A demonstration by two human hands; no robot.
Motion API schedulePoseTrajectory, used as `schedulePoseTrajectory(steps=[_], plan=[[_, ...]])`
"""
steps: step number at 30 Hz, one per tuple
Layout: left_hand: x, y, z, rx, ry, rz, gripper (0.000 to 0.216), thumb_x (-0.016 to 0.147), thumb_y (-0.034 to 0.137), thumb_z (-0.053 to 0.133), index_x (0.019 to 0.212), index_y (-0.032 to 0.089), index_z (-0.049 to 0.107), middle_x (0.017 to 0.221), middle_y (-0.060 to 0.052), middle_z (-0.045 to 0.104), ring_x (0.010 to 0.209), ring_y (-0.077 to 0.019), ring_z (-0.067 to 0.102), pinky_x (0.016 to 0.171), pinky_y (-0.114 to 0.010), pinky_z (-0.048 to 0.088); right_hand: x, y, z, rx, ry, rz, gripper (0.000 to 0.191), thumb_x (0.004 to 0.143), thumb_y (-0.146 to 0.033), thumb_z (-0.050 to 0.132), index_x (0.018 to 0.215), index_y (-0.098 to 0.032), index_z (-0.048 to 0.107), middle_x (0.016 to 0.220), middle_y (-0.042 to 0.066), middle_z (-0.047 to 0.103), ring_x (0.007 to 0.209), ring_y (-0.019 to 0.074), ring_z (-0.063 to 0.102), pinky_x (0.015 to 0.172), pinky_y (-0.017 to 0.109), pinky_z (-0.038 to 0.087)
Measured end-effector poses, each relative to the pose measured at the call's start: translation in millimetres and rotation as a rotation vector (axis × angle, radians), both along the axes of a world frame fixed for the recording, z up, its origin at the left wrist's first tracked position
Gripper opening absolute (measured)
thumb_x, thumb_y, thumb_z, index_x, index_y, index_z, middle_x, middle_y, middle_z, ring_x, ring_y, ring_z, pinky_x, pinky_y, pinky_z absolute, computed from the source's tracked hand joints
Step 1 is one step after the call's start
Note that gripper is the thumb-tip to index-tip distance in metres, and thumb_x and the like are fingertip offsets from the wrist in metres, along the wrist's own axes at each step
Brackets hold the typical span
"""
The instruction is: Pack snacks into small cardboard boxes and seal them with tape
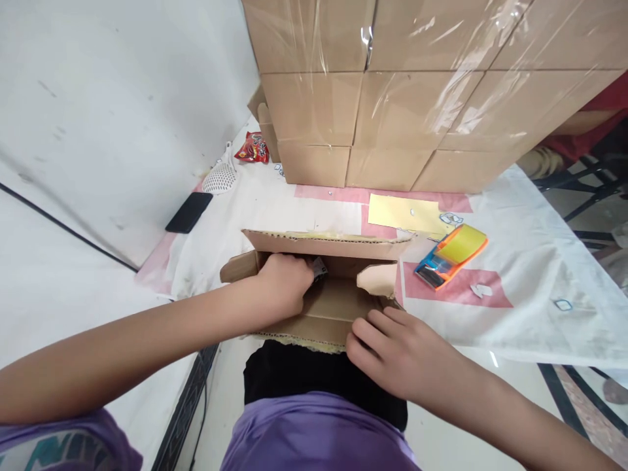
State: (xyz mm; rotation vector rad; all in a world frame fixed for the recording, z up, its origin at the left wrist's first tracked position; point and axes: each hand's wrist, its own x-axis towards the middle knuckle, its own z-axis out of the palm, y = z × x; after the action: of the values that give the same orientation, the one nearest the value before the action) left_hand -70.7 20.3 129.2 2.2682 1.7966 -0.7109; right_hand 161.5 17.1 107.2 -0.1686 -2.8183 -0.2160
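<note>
An open cardboard box [328, 245] stands at the table's near edge in front of me, its flaps raised and its torn rims frayed. My left hand [287, 281] reaches into its left side with the fingers closed. Beside those fingertips shows a small dark and whitish printed item [318, 268]; most of it is hidden by the hand. With curled fingers, my right hand [387, 347] grips the box's near right corner. A short side flap [377, 280] leans inward just above that hand.
Stacked, plastic-wrapped cartons [407, 98] fill the back. To the right lies an orange and blue tape dispenser [451, 256] near a yellow sheet [402, 212]. A black phone [189, 212], a white mesh item [220, 176] and a red packet [254, 148] lie leftward. A person's sleeve [596, 114] shows far right.
</note>
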Motion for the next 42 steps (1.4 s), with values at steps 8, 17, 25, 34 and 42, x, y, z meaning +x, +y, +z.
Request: schedulePoseTrajectory(steps=[8,17,25,34,42], plan=[[-9.7,14.9,-11.1,0.193,-0.327,-0.191,0.056,0.092,0.032,0.063,0.143,0.012,0.05,0.14,-0.017,0.062,0.129,-0.0333,0.057,0.104,-0.045,0.049,9.9,16.1,15.2,-0.041,0.057,0.054,0.017,0.099,-0.008,0.052,0.091,-0.017,0.065,0.076,0.001,0.06,0.065,0.015,0.045,0.063,0.035,0.029],[13.2,32.9,-33.0,0.017,-0.083,-0.03,0.04,0.088,0.002,0.053,0.126,0.008,0.061,0.124,-0.019,0.07,0.118,-0.0343,0.064,0.084,-0.042,0.058,2.6,23.3,12.2,-0.049,0.075,0.061,0.017,0.101,-0.009,0.051,0.093,-0.016,0.064,0.077,0.001,0.062,0.066,0.0139,0.048,0.063,0.033,0.03],[3.7,22.6,-35.5,0.156,-0.017,0.032,0.039,0.086,0.0,0.053,0.124,0.003,0.064,0.116,-0.024,0.071,0.106,-0.0331,0.071,0.077,-0.04,0.06,1.0,31.9,10.9,-0.093,0.075,0.018,0.018,0.102,-0.008,0.048,0.095,-0.017,0.062,0.079,0.0,0.062,0.067,0.0133,0.049,0.065,0.031,0.033],[-1.8,28.7,-40.9,0.21,-0.045,0.032,0.033,0.085,-0.002,0.055,0.116,0.001,0.068,0.106,-0.026,0.073,0.098,-0.0349,0.073,0.072,-0.04,0.06,-6.2,38.2,11.2,-0.093,0.055,0.0,0.018,0.102,-0.008,0.048,0.097,-0.017,0.062,0.078,0.0,0.061,0.066,0.0141,0.049,0.065,0.032,0.033],[-8.7,39.6,-35.6,0.076,-0.08,0.025,0.039,0.076,0.006,0.069,0.115,0.006,0.07,0.11,-0.025,0.073,0.097,-0.0358,0.075,0.079,-0.043,0.062,-7.1,47.2,8.7,-0.121,0.124,-0.035,0.021,0.099,-0.004,0.046,0.107,-0.016,0.062,0.086,0.004,0.066,0.07,0.0157,0.054,0.064,0.031,0.038]])
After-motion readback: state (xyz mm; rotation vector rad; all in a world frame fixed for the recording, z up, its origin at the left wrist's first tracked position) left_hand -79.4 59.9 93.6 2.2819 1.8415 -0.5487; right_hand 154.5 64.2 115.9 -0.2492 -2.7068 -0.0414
